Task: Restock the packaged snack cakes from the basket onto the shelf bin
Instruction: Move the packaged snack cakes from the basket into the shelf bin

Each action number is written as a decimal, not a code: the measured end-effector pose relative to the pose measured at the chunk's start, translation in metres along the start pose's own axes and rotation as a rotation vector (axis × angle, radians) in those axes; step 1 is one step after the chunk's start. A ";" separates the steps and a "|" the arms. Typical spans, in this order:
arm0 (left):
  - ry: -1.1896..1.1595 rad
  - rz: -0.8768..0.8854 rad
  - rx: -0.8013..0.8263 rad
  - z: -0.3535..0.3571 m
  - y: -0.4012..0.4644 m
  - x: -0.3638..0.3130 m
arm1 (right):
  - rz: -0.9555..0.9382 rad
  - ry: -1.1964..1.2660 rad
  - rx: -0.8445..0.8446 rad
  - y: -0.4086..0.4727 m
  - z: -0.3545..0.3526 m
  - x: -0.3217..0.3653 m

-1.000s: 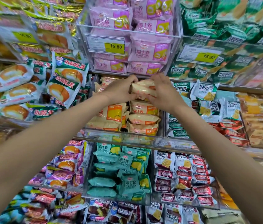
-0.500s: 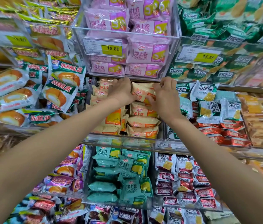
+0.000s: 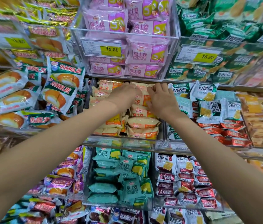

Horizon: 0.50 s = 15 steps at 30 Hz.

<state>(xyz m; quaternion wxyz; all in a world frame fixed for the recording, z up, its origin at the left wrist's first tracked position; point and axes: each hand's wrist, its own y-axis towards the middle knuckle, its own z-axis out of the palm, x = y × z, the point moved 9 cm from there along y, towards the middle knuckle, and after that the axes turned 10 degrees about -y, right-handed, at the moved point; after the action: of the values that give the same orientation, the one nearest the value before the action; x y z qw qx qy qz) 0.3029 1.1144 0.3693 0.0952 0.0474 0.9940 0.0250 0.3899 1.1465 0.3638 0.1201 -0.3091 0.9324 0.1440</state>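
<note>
Both arms reach into the clear shelf bin (image 3: 124, 139) at the middle of the shelving, where the left hand (image 3: 124, 94) and right hand (image 3: 161, 99) curl their fingers around a cream-and-orange snack cake packet (image 3: 141, 98) between them. It sits atop the stack of like packets (image 3: 142, 125), with a pink-packet bin (image 3: 127, 50) at twelve o'clock and teal packets (image 3: 119, 175) at six o'clock.
</note>
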 end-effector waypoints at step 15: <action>-0.038 -0.060 -0.238 -0.007 0.006 0.001 | -0.059 -0.033 -0.146 -0.012 -0.012 -0.009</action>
<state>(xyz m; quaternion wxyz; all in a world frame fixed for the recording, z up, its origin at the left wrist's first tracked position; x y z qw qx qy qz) 0.3009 1.1205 0.3763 0.1200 0.0064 0.9830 0.1388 0.4025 1.1376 0.3752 0.1169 -0.3420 0.9077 0.2131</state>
